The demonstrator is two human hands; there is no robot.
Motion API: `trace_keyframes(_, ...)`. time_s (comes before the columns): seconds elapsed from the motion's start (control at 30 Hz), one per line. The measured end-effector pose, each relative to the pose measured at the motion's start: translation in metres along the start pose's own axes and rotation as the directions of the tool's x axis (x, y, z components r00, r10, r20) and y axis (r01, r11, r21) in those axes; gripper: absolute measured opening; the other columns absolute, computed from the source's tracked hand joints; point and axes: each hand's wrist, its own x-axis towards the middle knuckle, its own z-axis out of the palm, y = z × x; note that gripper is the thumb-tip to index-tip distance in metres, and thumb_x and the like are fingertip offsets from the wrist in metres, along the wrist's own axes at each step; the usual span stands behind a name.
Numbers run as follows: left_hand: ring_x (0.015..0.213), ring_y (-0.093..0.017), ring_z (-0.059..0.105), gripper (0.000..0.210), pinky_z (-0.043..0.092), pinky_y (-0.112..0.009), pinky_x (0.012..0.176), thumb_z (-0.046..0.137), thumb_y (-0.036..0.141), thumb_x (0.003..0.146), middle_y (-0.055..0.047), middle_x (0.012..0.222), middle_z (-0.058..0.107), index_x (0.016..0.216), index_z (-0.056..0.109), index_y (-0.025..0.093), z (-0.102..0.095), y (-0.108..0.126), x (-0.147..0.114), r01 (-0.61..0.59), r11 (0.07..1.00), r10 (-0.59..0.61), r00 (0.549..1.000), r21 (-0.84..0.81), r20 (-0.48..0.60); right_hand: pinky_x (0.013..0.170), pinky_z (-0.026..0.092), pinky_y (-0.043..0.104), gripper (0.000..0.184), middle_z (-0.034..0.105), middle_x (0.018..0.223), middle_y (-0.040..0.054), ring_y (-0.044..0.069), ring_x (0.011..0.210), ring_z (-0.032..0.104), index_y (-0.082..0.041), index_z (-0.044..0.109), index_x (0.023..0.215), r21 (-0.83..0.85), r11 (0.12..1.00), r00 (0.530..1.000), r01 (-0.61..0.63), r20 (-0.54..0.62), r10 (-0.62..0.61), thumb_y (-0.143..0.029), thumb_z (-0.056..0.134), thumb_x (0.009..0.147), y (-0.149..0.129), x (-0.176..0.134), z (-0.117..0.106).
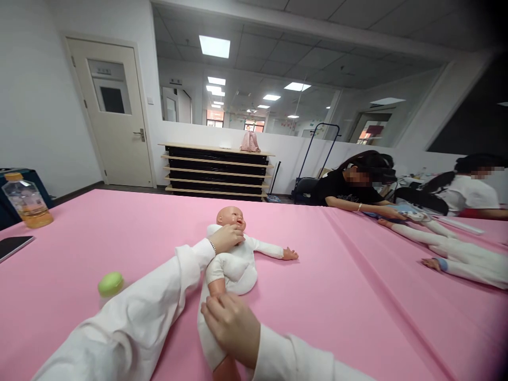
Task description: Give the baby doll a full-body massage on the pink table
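Observation:
A baby doll in a white cloth body lies face up on the pink table covering, its head away from me. My left hand, with a bracelet at the wrist, is curled over the doll's upper chest, just below the chin. Lower down, my right hand is closed around the bare end of a bent limb that looks like a leg; its fingers hide that end. One doll arm stretches out to the right, and the other leg runs down toward me, partly behind my right hand.
Left of my sleeve sits a green rounded object. A bottle and a dark phone-like slab are at the left edge. On the right, a person leans over another doll; a second person sits beyond.

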Motion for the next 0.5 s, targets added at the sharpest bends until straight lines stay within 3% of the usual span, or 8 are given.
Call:
trace_keyframes(0.13,0.089,-0.017,0.054,0.014,0.039,-0.031,0.082,0.052,0.016,0.079,-0.003,0.086,0.066,0.077,0.065,0.020,0.003,0.003,-0.006,0.015,1.000,-0.015,1.000,-0.005,-0.020,0.043,0.040,0.029,0.023,0.061,0.064,0.0058,0.017,0.053,0.055,-0.010,0.063,0.077,-0.008,1.000,0.999,-0.025,-0.040,0.024,-0.005,0.040,0.081,-0.011,0.000,0.010)
trace_keyframes(0.2,0.095,-0.018,0.053,0.017,0.038,-0.033,0.085,0.051,0.016,0.079,-0.003,0.095,0.065,0.086,0.065,0.022,-0.001,-0.001,-0.008,0.057,0.998,-0.058,0.996,-0.006,-0.071,0.046,0.042,0.028,0.021,0.064,0.068,0.0035,0.015,0.057,0.058,-0.013,0.063,0.083,0.093,0.989,0.989,-0.112,-0.088,0.120,-0.008,0.042,0.083,-0.003,-0.001,-0.004)
trace_keyframes(0.27,0.099,-0.017,0.052,0.024,0.038,-0.033,0.088,0.050,0.015,0.078,-0.001,0.104,0.063,0.097,0.062,0.024,-0.007,-0.009,-0.012,0.185,0.979,-0.199,0.957,-0.083,-0.210,0.052,0.046,0.026,0.018,0.067,0.077,0.0018,0.013,0.064,0.060,-0.017,0.062,0.089,0.227,0.942,0.950,-0.248,-0.133,0.282,-0.012,0.045,0.085,0.010,-0.006,-0.031)
trace_keyframes(0.3,0.100,-0.016,0.052,0.027,0.038,-0.031,0.089,0.050,0.015,0.078,-0.001,0.106,0.062,0.101,0.060,0.025,-0.010,-0.015,-0.017,0.276,0.948,-0.314,0.899,-0.160,-0.305,0.056,0.048,0.025,0.017,0.068,0.080,0.0018,0.013,0.067,0.061,-0.019,0.061,0.092,0.287,0.901,0.916,-0.325,-0.141,0.375,-0.014,0.046,0.085,0.017,-0.012,-0.048)
trace_keyframes(0.33,0.100,-0.015,0.053,0.030,0.039,-0.029,0.089,0.049,0.014,0.078,0.000,0.107,0.061,0.105,0.057,0.025,-0.013,-0.021,-0.023,0.365,0.896,-0.440,0.808,-0.254,-0.391,0.061,0.050,0.025,0.017,0.068,0.085,0.0027,0.014,0.072,0.062,-0.019,0.060,0.095,0.331,0.855,0.881,-0.398,-0.120,0.457,-0.015,0.048,0.084,0.022,-0.020,-0.066)
trace_keyframes(0.4,0.100,-0.014,0.053,0.033,0.041,-0.028,0.088,0.047,0.015,0.078,-0.002,0.110,0.059,0.110,0.053,0.023,-0.017,-0.036,-0.041,0.497,0.751,-0.661,0.563,-0.435,-0.496,0.066,0.053,0.024,0.020,0.068,0.090,0.0030,0.015,0.079,0.064,-0.022,0.059,0.099,0.363,0.794,0.842,-0.487,-0.047,0.538,-0.016,0.050,0.082,0.030,-0.044,-0.098)
trace_keyframes(0.5,0.106,-0.019,0.050,0.035,0.040,-0.034,0.090,0.044,0.016,0.080,-0.010,0.117,0.052,0.114,0.046,0.017,-0.013,-0.061,-0.078,0.614,0.548,-0.820,0.258,-0.569,-0.511,0.063,0.055,0.019,0.023,0.068,0.091,0.0023,0.016,0.078,0.066,-0.026,0.059,0.100,0.397,0.697,0.780,-0.597,0.086,0.620,-0.019,0.055,0.078,0.025,-0.090,-0.125)
